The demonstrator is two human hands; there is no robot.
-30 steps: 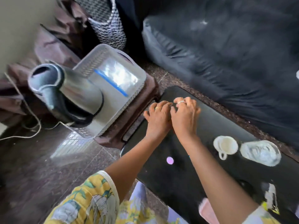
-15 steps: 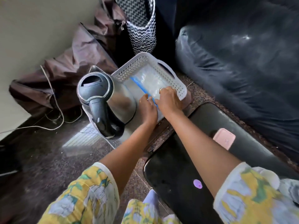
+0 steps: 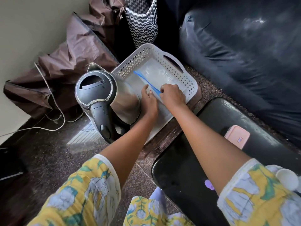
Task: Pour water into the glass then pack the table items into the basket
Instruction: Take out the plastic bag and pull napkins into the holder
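Item under hand: a clear zip bag (image 3: 156,75) with a blue seal strip, lying flat on the floor of the white perforated basket (image 3: 190,79). The basket is sitting on a low brown stand, just beside the black table (image 3: 179,168).

My right hand (image 3: 172,95) is bearing down on the bag with fingers curled, pinching at the blue strip. My left hand (image 3: 149,101) is resting on the bag alongside it. Its fingers are loosely bent, and I cannot tell whether they are gripping the film.

Handling, as I am judging it: the bag is light, limp and slick. It is offering no stiffness except along the seal strip, so that strip is the place to take hold. Pressing it flat is making sense before heavier things go on top.

The steel kettle (image 3: 97,93) is standing at the basket's left end, apparently inside it. It is looking heavy and rigid, best lifted by its black handle.

A pink case (image 3: 237,138) and a white cup (image 3: 286,178) are waiting on the table.
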